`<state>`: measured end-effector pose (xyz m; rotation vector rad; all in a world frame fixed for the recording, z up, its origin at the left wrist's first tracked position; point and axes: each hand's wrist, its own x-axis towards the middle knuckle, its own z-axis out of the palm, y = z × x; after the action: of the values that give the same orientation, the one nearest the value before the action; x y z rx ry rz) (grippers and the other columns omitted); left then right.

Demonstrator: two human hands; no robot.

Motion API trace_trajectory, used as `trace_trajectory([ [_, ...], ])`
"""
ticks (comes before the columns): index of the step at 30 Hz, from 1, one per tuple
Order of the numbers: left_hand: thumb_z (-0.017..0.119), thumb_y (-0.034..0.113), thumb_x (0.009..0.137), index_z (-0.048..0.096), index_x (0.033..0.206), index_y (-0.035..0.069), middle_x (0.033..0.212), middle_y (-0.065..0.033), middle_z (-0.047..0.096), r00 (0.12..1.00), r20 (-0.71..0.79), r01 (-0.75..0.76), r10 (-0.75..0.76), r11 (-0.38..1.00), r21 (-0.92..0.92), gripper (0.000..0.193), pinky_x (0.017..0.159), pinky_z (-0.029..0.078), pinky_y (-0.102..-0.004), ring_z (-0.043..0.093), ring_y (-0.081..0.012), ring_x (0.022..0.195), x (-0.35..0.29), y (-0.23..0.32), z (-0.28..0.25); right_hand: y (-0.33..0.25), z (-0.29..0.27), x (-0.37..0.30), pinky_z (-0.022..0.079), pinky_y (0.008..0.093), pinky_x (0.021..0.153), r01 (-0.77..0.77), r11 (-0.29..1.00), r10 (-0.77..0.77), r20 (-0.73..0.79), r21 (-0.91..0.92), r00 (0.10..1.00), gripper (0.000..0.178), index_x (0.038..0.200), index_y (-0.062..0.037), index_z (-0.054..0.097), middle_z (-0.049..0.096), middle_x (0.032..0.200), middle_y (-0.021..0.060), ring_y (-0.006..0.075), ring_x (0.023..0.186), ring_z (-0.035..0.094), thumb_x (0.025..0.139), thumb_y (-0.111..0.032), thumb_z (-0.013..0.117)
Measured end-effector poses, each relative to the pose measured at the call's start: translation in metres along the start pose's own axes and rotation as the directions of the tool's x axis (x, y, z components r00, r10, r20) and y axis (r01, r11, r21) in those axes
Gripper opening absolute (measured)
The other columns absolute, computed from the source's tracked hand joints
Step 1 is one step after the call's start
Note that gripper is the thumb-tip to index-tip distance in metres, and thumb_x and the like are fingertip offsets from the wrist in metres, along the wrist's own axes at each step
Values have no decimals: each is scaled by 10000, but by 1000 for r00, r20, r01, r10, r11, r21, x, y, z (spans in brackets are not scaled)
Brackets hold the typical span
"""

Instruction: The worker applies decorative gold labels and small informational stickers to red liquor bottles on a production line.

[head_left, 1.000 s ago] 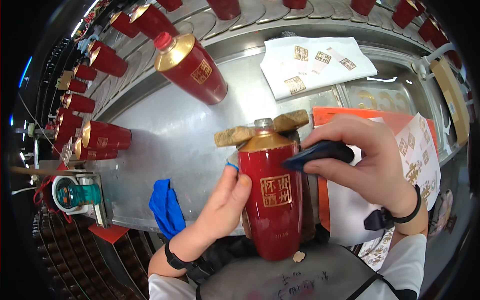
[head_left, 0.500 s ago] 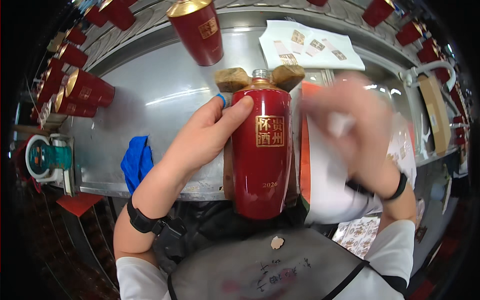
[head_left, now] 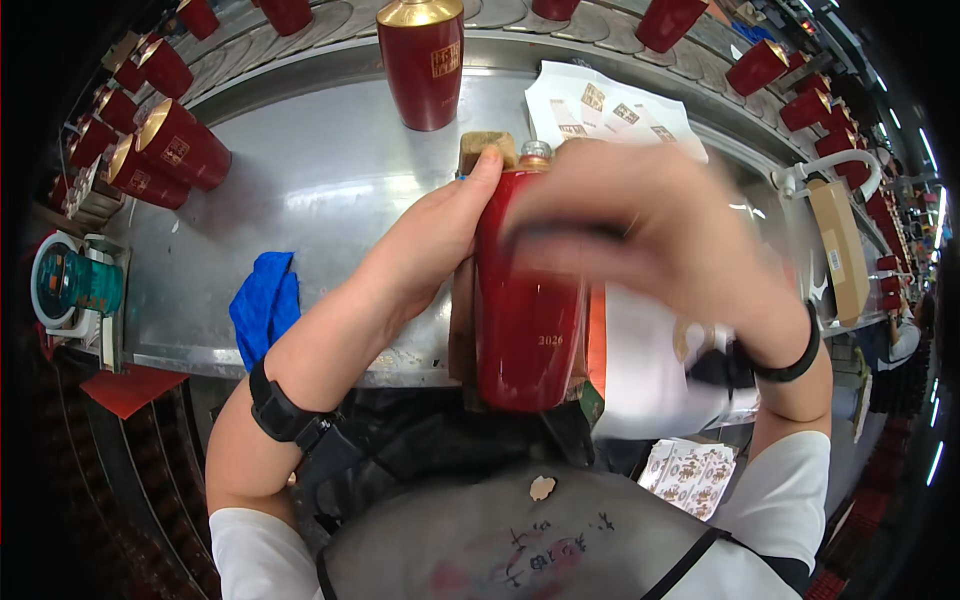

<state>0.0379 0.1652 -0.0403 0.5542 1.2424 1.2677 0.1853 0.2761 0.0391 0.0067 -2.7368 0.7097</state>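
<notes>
A glossy red bottle (head_left: 525, 350) with gold print leans on a brown rest, its clear glass neck pointing away from me. My left hand (head_left: 455, 225) grips its upper left side, thumb up along the shoulder by a worn wooden block (head_left: 487, 150). Across the bottle's front sweeps my right hand (head_left: 640, 225), heavily blurred, covering the gold label area. A dark strip shows among its smeared fingers; I cannot make out what it is. A white sheet (head_left: 680, 120) with several gold-brown stickers lies just beyond the right hand.
Another red bottle (head_left: 422, 75) with a gold shoulder stands at the back of the metal table (head_left: 300, 200). A blue cloth (head_left: 268, 305) and a teal tape dispenser (head_left: 85, 283) are at left. More red bottles (head_left: 185, 145) stand far left and along the conveyor (head_left: 510, 22).
My right hand has swung left from beside the bottle to over its label. My left thumb has shifted up toward the shoulder. The whole view has turned slightly.
</notes>
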Motion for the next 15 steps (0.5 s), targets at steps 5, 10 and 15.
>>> trace_trajectory([
  [5,464,546,989,620,1198,-10,1126,-118,679,998,67,-12,14,999,-37,614,942,482,-311,648,-163,1008,5,-1,2,25,-10,-15,517,348,647,-10,883,-122,-248,-470,961,201,935,-93,718,664,821,66,246,753,642,746,-162,725],
  [10,617,544,911,613,1160,-34,1071,-115,689,994,111,10,-10,1000,-1,630,871,525,-294,671,-147,936,16,-3,1,-25,37,-76,521,299,704,428,904,-428,29,17,903,281,994,-128,700,622,850,4,177,793,633,717,-174,707],
  [15,597,436,955,565,1261,9,1133,-83,670,990,129,53,-54,999,10,526,895,522,-282,655,-129,1001,2,3,-3,20,1,-42,512,292,647,-272,956,292,-341,107,894,166,973,-64,729,691,834,86,182,700,660,818,-124,731],
])
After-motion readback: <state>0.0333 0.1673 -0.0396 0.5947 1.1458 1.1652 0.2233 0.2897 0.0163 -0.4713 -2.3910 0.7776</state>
